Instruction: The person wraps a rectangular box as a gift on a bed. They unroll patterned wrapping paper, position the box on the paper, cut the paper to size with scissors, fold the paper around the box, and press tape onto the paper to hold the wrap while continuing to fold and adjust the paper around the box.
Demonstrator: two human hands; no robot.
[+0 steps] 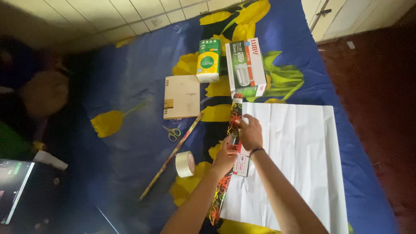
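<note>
Overhead view of a blue cloth with yellow flowers [130, 86] spread across the floor. Roll of patterned wrapping paper [231, 125] lying lengthwise along the left edge of its unrolled white sheet [294, 147], black with red and orange motifs, a white label near its middle. Left hand [225, 157] curled around the roll just below mid-length, fingers closed on it. Right hand [250, 132] resting on the roll just above, fingers bent over the tube at the seam with the sheet, dark band on the wrist; firmness of that grip not discernible. Beside the left hand, to its left: roll of clear tape [185, 164] standing on edge, and a long thin patterned stick [173, 154] lying diagonally. Small scissors [172, 132] with pale handles just above the stick. Further up: flat beige box [181, 96], a green-and-white packet [209, 60], and a white-and-green carton [245, 67] touching the top end of the roll. At lower left, corner of a laptop [15, 186].
</note>
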